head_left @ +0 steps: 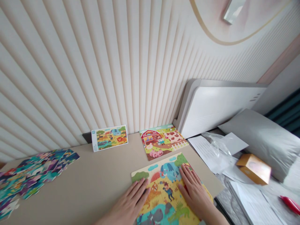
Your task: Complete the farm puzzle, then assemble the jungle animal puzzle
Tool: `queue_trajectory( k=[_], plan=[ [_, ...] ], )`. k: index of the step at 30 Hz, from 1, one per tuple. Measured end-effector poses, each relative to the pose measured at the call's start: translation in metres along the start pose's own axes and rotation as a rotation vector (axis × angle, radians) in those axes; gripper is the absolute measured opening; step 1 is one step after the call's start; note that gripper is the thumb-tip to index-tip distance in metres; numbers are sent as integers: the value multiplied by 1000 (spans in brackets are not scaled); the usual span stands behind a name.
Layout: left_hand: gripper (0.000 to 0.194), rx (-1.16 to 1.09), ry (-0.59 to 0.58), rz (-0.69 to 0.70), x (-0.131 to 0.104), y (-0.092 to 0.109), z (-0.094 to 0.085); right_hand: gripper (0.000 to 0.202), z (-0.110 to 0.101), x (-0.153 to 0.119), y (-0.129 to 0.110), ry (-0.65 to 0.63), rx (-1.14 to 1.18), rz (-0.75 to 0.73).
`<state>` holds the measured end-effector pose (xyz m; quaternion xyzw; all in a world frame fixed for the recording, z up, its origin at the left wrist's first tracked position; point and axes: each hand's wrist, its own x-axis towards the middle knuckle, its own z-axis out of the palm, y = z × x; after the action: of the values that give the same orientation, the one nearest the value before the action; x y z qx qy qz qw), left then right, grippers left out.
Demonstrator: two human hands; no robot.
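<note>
A jigsaw puzzle [164,195] with safari animals lies on the beige table, its pieces joined into one picture with an elephant, a hippo and a crocodile. My left hand [132,200] rests flat on its left edge, fingers stretched out. Flat against the right part of the puzzle is my right hand [194,190], fingers extended, covering some of the picture. Behind them, a card [109,138] with the same safari scene leans upright against the wall. A farm puzzle [161,140] with a barn, a cow and a pig lies just beyond the safari one.
Many loose puzzle pieces [35,172] are heaped on the table's left side. Right of the table is a bed with a white headboard [220,103], a grey pillow [260,137], papers [253,200], an orange box [254,168] and a red pen [290,204]. A ribbed wall [117,62] stands behind.
</note>
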<state>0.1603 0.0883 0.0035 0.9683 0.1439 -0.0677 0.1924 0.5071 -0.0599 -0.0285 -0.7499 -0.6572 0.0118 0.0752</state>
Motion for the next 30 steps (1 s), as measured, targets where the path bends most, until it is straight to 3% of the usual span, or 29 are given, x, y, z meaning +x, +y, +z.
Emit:
queue_trajectory(
  k=[6, 13, 27, 30],
  plan=[
    [94, -78, -5, 6, 20, 11, -17, 71, -6, 6, 25, 2, -25, 4],
    [97, -116, 29, 13, 50, 16, -10, 71, -9, 17, 56, -34, -27, 4],
    [100, -110, 51, 56, 85, 16, -10, 67, -18, 31, 85, 3, -36, -18],
    [90, -106, 90, 78, 87, 12, -9, 67, -20, 31, 87, 15, -28, -26]
  ],
)
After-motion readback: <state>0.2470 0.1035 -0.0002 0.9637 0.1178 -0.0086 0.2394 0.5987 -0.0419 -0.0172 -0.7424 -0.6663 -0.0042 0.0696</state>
